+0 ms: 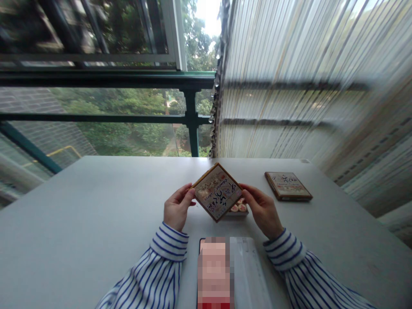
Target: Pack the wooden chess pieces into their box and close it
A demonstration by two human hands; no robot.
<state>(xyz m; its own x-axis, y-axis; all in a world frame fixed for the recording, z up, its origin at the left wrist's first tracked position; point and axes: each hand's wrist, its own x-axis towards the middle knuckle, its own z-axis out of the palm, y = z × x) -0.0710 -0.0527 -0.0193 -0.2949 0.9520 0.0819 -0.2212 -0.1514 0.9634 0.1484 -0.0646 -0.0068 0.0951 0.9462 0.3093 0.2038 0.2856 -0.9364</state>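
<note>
The left hand (178, 208) pinches one corner of a printed square box lid (217, 193) between thumb and fingers, and the right hand (262, 210) pinches the opposite corner the same way, so both hands are closed down to the thickness of its rim. The lid is turned like a diamond, one corner pointing back toward the person and the far corner reaching, in this view, almost to the back edge of the worktop (112, 214). Behind its lower right side shows a shallow tray (238, 213) of round pieces (238, 207); whether lid and tray touch, I cannot tell. A matching box (289, 186) lies flat beyond the right hand, well apart from it and in from the slanting right edge. Nearer the person, a phone-like object (214, 274), its face pixelated, and a clear plastic package (249, 270) lie side by side between the striped sleeves (169, 244). The widest room for moving spreads from the left hand to the left edge.
</note>
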